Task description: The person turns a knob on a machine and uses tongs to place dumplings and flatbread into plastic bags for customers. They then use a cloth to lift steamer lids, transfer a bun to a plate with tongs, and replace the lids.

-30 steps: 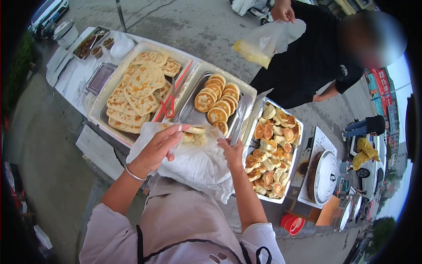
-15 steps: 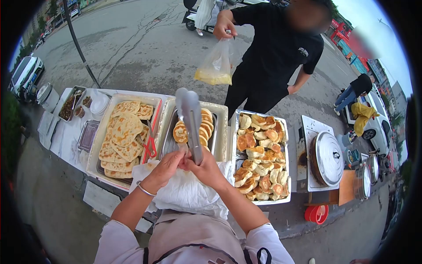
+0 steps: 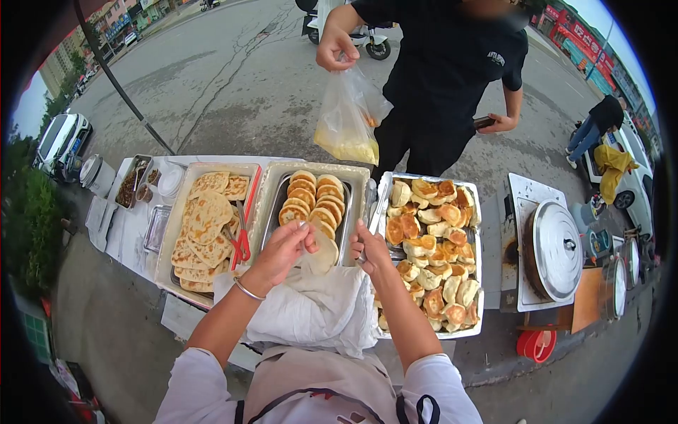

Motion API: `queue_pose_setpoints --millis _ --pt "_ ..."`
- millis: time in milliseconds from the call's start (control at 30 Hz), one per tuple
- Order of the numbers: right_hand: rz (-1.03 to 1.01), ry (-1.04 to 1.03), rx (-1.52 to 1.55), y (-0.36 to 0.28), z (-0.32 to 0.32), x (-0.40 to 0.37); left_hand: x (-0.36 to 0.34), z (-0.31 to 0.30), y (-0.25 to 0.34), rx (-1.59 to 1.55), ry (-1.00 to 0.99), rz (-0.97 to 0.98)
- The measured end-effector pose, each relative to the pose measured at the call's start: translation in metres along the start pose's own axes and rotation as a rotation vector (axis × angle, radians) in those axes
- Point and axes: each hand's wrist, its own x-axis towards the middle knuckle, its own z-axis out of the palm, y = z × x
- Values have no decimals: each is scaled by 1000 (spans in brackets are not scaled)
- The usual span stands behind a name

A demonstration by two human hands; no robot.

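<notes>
Tongs point(image 3: 382, 201) glossy metal; cloth point(image 3: 311, 311) matt, rumpled.

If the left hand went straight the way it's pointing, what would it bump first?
Probably the stacked round cakes in the middle box. How high the left hand is above them is hard to tell, so it might pass over.

Room to pass lies over the road between the pole point(image 3: 121, 85), upper left, and the hanging bag point(image 3: 346, 134); the standing person point(image 3: 448, 78) blocks the way beyond the pastry tray point(image 3: 479, 265).
</notes>
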Motion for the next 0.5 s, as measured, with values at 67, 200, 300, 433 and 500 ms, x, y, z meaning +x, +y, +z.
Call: queue_pose_setpoints --millis 67,200,300,433,500 --pt "50 -22 85 -3 -7 5 14 1 5 16 39 19" --pt "141 -14 288 -5 -14 6 37 1 20 70 90 24" --pt "120 2 319 -2 -25 21 55 0 26 120 104 8" --pt "13 -29 294 -11 -31 20 80 7 36 243 68 -15" --pt "-36 32 260 -15 -34 12 90 12 40 319 54 -28"
